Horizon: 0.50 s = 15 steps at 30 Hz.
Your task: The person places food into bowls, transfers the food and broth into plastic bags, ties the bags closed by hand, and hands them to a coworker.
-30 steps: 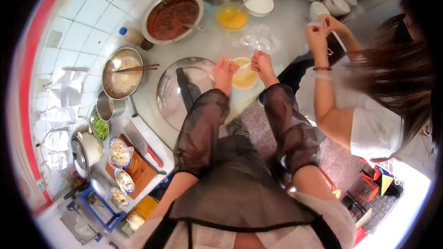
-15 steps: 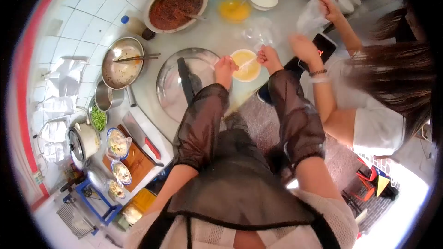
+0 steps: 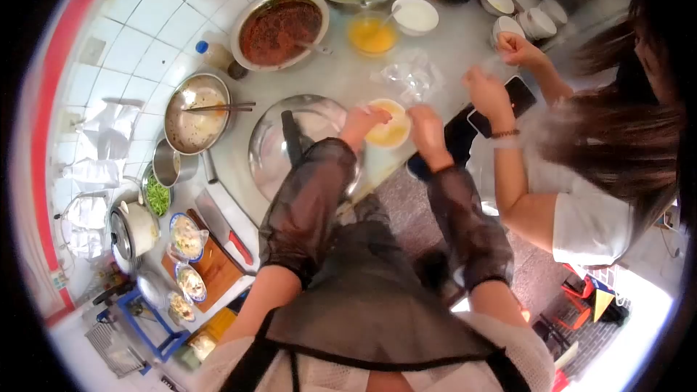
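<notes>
A white bowl [image 3: 389, 134] of yellow liquid stands on the counter between my hands. My left hand [image 3: 358, 125] is closed in a pinch at the bowl's left rim, its fingertips over the liquid. At the right rim is my right hand [image 3: 426, 131], fingers curled closed. What either hand pinches is too small or hidden to make out. Left of the bowl lies a round steel tray [image 3: 265, 147] with a black-handled utensil [image 3: 292, 136] across it. Just beyond the bowl is crumpled clear plastic [image 3: 412, 76].
At right, a co-worker's hands [image 3: 494, 98] are raised near a phone [image 3: 517, 94]. Along the back stand a basin of dark red sauce [image 3: 282, 33], a glass bowl of yellow liquid [image 3: 372, 35] and a white bowl [image 3: 416, 16]. A knife [image 3: 214, 218] lies near filled bowls at left.
A whitish strip stretched between my hands over the bowl no longer shows. My right hand has turned and lowered beside the rim. The co-worker's hands came closer together and the raised plastic lowered.
</notes>
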{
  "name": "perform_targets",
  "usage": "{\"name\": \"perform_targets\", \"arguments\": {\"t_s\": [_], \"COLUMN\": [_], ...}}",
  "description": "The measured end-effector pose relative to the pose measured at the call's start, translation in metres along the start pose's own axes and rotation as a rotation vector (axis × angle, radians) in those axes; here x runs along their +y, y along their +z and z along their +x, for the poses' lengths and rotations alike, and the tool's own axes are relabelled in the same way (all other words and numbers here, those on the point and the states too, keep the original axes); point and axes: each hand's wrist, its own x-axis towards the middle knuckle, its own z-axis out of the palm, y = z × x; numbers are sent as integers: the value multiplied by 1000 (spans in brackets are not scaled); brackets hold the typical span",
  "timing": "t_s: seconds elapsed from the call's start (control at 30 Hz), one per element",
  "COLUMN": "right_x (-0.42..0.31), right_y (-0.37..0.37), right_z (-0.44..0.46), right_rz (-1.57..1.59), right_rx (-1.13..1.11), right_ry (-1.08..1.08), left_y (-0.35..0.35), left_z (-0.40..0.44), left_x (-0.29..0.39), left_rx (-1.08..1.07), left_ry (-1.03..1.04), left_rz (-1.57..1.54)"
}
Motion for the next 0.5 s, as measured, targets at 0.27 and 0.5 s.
{"name": "perform_targets", "arguments": {"t_s": [0.27, 0.5], "right_x": [1, -10], "right_y": [24, 11], "right_z": [33, 38], "right_rz": [951, 595], "right_rx": [-173, -196], "right_ry": [58, 103], "left_y": [-2, -11], "left_z": [11, 23], "left_x": [11, -18], "left_rx": [-70, 167], "left_ry": [912, 1073], "left_rz": [849, 842]}}
